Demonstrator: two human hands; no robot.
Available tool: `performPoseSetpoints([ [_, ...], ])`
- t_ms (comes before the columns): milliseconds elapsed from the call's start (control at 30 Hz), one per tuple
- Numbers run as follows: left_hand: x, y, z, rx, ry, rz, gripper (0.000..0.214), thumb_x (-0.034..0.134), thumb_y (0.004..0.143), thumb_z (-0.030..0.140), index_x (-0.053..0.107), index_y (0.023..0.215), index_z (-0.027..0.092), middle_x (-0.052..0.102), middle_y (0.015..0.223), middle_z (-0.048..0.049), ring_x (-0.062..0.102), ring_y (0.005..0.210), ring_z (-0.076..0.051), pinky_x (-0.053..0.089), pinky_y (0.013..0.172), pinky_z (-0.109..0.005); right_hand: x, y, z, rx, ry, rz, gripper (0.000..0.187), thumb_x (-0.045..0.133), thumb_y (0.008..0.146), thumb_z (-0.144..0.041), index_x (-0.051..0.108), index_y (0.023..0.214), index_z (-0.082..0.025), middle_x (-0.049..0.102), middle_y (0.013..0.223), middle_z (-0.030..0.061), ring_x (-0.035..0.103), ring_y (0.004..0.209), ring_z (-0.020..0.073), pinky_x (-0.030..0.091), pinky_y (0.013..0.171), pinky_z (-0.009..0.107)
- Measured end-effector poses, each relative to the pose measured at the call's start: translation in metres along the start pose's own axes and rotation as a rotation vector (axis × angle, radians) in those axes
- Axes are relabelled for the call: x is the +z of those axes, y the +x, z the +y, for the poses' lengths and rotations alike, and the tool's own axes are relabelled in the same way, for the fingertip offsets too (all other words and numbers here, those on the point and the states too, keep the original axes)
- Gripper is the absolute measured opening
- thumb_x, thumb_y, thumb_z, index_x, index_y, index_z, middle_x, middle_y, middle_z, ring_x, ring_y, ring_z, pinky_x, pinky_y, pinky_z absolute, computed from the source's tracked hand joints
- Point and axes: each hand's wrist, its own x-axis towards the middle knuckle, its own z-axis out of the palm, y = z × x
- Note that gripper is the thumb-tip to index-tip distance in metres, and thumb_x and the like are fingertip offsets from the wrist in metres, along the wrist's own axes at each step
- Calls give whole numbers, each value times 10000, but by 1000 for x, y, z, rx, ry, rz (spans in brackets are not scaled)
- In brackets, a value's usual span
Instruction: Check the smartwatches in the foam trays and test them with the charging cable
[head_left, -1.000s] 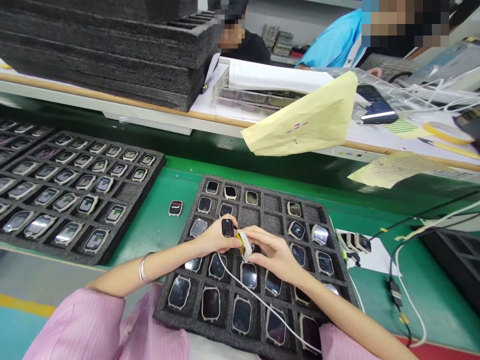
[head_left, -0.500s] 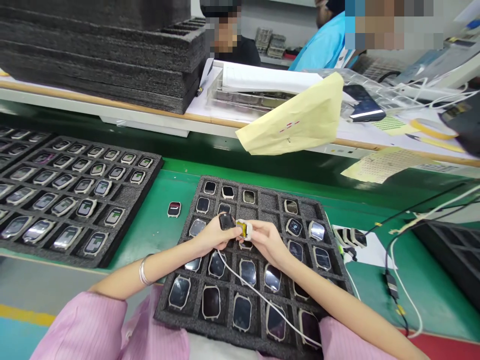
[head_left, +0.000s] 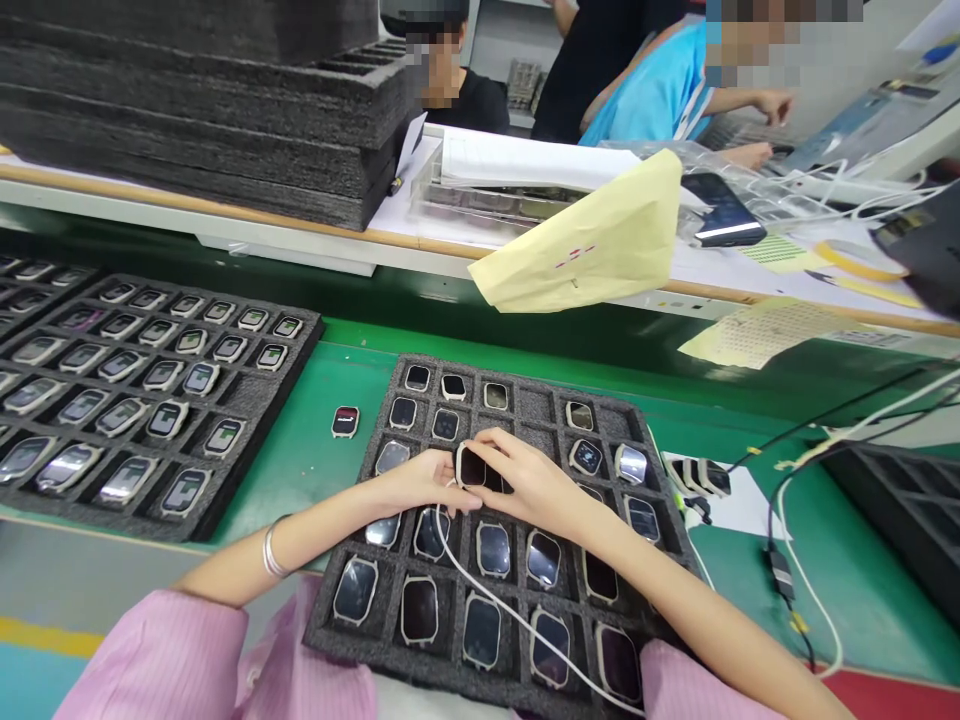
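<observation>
Over the middle of a black foam tray (head_left: 442, 685), a smartwatch body (head_left: 471, 467) with a dark screen is held between my two hands. My right hand (head_left: 536, 480) curls over it from the right and grips it, covering part of the screen. At its left edge my left hand (head_left: 424, 482) is closed, fingers bent inward. A white cable (head_left: 510, 598) runs out from under the left fingers and across the tray to the lower right. What lies beneath the watch is hidden. Several strapless watches, such as one dark watch (head_left: 481, 630), sit in the tray's pockets.
A second foam tray of watches (head_left: 251, 425) lies left, with a lone watch (head_left: 346, 421) between the trays. Right are several small watches (head_left: 697, 474) on white paper and black cables (head_left: 781, 575). Stacked foam (head_left: 225, 140) and yellow paper (head_left: 592, 240) occupy the shelf; people work behind.
The black piece in my left hand and the white-and-yellow part in my right are no longer seen apart. A dark watch screen now faces up between the hands, and my right hand has closed over it.
</observation>
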Motion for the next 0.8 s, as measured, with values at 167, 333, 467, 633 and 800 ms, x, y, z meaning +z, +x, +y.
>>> performPoseSetpoints([
  [167, 1, -1, -2, 54, 169, 52, 358, 682, 769, 457, 522, 686, 148, 463, 463, 68, 368, 405, -59, 254, 404, -189, 1, -3, 3, -64, 70, -17, 407, 571, 924, -250, 493, 1320, -190, 563, 1239, 147, 568, 1124, 292, 519, 931, 461],
  [333, 3, -2, -4, 66, 188, 106, 410, 681, 747, 507, 487, 647, 161, 414, 424, 81, 309, 371, -51, 182, 383, -198, 9, -4, 1, -26, 137, 23, 431, 596, 904, -226, 502, 1323, -193, 583, 1212, 144, 590, 1085, 290, 526, 907, 463],
  [467, 3, -3, -5, 68, 138, 100, 414, 703, 723, 509, 498, 644, 158, 384, 418, 92, 282, 357, -45, 165, 378, -199, 22, -3, 1, -35, 312, 169, 416, 626, 862, -202, 545, 1270, -189, 608, 1108, 114, 617, 994, 241, 548, 844, 382],
  [633, 3, -4, -7, 85, 143, 112, 397, 699, 739, 483, 501, 632, 156, 418, 408, 80, 301, 335, -44, 165, 360, -195, 33, -4, 5, -64, 397, 294, 417, 638, 837, -185, 568, 1249, -192, 617, 1089, 109, 620, 984, 230, 539, 845, 367],
  [800, 4, -5, -5, 72, 129, 111, 391, 692, 746, 483, 513, 644, 151, 447, 396, 67, 316, 315, -46, 167, 347, -192, 31, -4, 5, -56, 413, 282, 437, 654, 838, -189, 560, 1265, -193, 617, 1059, 107, 618, 966, 226, 536, 840, 378],
])
